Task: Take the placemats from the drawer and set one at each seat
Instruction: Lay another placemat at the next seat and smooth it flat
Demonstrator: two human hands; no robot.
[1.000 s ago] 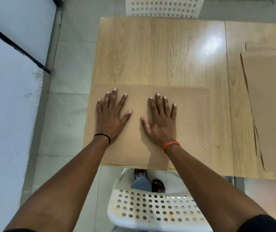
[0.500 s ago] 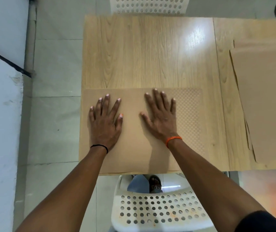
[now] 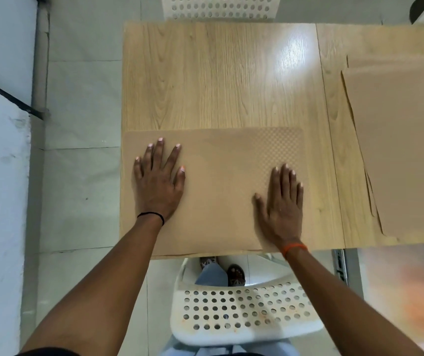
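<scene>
There is one camera, worn on the person's head. It looks forward and almost straight down, from just above the near edge of the wooden surface [image 3: 205, 78]. The picture is wide, so straight edges bend a little at the sides. Both arms reach up from the bottom of the picture to the left hand [image 3: 158, 183] and the right hand [image 3: 281, 206], near the middle. The white chair [image 3: 241, 314] sits right below the camera. The floor [image 3: 82, 124] shows on the left side.
</scene>
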